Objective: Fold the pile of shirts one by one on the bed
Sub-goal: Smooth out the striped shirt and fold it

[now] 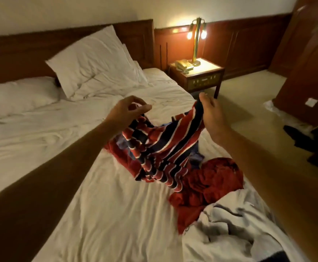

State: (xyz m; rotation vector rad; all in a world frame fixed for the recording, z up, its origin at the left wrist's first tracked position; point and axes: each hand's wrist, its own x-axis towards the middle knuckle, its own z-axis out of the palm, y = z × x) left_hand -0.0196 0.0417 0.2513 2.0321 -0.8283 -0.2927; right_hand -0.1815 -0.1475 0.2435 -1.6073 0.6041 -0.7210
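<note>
**Legible text: none found**

You are getting no readable writing anywhere in this view. The bedside table (204,81) is showing pale marks on its front, too blurred to read. The telephone (182,65) and the wall plate (309,102) are giving you nothing legible. The striped shirt (163,148) is showing stripes only.

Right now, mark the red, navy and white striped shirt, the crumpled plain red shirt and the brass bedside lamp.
Red, navy and white striped shirt (165,146): head view, middle of the hanging cloth.
Crumpled plain red shirt (213,178): head view, middle of the heap.
Brass bedside lamp (197,46): head view, on its stem.
</note>
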